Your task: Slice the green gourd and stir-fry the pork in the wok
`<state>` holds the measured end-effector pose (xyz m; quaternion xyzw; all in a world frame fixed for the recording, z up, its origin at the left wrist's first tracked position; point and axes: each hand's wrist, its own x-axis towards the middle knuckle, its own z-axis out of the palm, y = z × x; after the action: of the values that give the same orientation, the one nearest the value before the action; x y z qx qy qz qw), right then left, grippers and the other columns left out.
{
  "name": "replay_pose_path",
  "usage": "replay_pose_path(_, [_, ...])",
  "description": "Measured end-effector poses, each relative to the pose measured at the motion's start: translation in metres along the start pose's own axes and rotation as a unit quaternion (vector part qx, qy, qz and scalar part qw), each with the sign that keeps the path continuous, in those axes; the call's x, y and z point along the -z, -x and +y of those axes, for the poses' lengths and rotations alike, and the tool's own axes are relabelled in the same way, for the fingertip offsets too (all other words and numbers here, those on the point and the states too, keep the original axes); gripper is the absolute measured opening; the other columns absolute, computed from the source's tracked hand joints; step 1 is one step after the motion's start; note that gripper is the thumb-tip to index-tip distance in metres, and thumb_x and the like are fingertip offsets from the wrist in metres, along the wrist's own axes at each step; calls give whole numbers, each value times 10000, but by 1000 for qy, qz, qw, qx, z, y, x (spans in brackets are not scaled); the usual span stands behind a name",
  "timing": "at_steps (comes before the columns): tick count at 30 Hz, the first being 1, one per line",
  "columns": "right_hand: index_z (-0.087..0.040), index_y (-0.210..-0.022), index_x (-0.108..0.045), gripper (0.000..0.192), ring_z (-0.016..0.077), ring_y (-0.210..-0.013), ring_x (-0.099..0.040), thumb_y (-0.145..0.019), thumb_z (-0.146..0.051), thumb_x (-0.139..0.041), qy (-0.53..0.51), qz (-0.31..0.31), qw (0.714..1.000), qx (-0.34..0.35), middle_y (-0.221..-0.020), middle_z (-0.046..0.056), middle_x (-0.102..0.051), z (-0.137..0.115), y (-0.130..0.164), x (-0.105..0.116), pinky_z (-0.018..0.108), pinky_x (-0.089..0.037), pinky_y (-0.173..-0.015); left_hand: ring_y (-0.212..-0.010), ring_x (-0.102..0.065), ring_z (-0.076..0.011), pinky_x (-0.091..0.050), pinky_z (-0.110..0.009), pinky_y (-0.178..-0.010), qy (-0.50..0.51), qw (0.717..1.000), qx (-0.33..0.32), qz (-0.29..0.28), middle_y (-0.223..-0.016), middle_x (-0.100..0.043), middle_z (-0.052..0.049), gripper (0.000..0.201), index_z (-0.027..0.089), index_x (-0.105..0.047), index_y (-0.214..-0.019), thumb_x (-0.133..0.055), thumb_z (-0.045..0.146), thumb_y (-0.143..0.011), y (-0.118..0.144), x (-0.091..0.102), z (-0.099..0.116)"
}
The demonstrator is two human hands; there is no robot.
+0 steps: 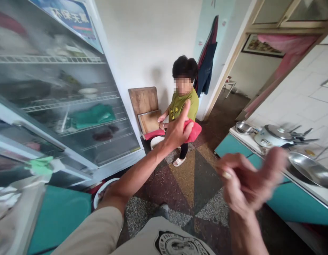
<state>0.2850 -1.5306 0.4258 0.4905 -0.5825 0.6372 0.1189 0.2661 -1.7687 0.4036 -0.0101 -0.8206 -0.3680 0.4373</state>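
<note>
My left hand point(178, 131) is raised in the middle of the view, one finger stretched up and the others closed around a crumpled red cloth-like bundle point(193, 131). What the bundle is made of, or has inside, cannot be made out. On the right, my right hand point(250, 180) hangs in the air over the floor, near the counter. It is partly blurred; one finger points up, others bend to the left, and nothing shows in it.
A person in a green shirt point(191, 102) stands ahead beside wooden boards point(144, 99) and a white bucket point(156, 141). To the left is a glass-door fridge point(121, 156). Along the right, a counter point(234, 136) bears a rice cooker point(272, 136) and a metal pan point(309, 166). A doorway lies beyond.
</note>
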Motion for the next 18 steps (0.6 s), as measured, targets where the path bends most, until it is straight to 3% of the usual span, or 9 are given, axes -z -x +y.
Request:
replay_pose_path(1, [-526, -1710, -214, 798, 198, -674, -599, -1060, -265, -597, 5, 62, 998, 0, -819, -3, -630, -17, 3, 13, 381, -554, -625, -854, -632, -177, -532, -354, -934, 15, 1000, -13, 6, -1005, -739, -75, 683, 135, -364, -1675, -577, 227, -1032, -10, 3, 0])
replay_pose_path(3, [-442, -1616, -500, 588, 226, -730, -662, -1051, -338, -625, 33, 78, 996, -31, -870, 54, -696, -42, 4, 35, 430, -578, -649, -811, -610, -153, -533, -327, -904, 57, 998, -11, 4, -952, -730, -48, 665, 141, -392, -1664, -580, 211, -1030, -20, 6, -4])
replay_pose_path(6, [-394, -1474, -676, 444, 304, -1024, -747, -1041, -482, -631, 112, 21, 988, -104, -1151, 130, -766, -51, 2, 60, 526, -624, -840, -811, -625, -149, -546, -309, -883, 100, 994, 36, -41, -953, -736, -31, 599, 186, -525, -1588, -629, 221, -999, -20, 2, -19])
replay_pose_path(8, [-403, -1416, -719, 435, 325, -1115, -747, -994, -510, -708, 172, -41, 973, -151, -1245, 120, -768, -35, 5, 71, 524, -633, -886, -819, -644, -157, -551, -308, -888, 103, 986, 68, -108, -941, -739, -26, 506, 191, -655, -1459, -679, 212, -954, -15, -9, -34])
replay_pose_path(10, [-392, -1352, -759, 422, 320, -1061, -770, -945, -500, -782, 215, -105, 948, -208, -1244, 106, -784, -5, 16, 76, 475, -653, -817, -805, -650, -167, -549, -314, -894, 100, 975, 99, -175, -897, -728, -17, 476, 180, -704, -1386, -713, 189, -910, -9, -25, -53])
replay_pose_path(12, [-356, -1340, -764, 409, 313, -1001, -787, -959, -505, -761, 224, -106, 929, -274, -1229, 109, -796, 31, 31, 74, 426, -653, -724, -766, -638, -174, -546, -326, -896, 94, 963, 150, -204, -825, -700, -2, 526, 169, -690, -1403, -734, 166, -879, -4, -42, -75])
replay_pose_path(14, [-318, -1339, -756, 426, 318, -1003, -790, -976, -538, -724, 197, -79, 923, -321, -1200, 120, -806, 64, 48, 69, 403, -645, -697, -749, -633, -183, -542, -337, -903, 87, 953, 228, -182, -758, -673, 6, 546, 154, -696, -1381, -769, 151, -840, -3, -57, -98])
replay_pose_path(16, [-291, -1334, -749, 456, 328, -1062, -782, -972, -566, -716, 134, -91, 917, -364, -1184, 128, -809, 87, 67, 62, 435, -649, -811, -769, -645, -192, -539, -346, -916, 97, 938, 310, -123, -731, -671, 2, 492, 148, -733, -1279, -828, 173, -797, -5, -67, -119])
replay_pose_path(18, [-273, -1321, -746, 483, 332, -1085, -773, -958, -591, -724, 63, -83, 909, -405, -1165, 134, -809, 96, 90, 57, 477, -625, -929, -771, -652, -186, -547, -354, -901, 162, 923, 346, -52, -718, -686, 0, 409, 156, -749, -1170, -868, 276, -798, -6, -72, -130])
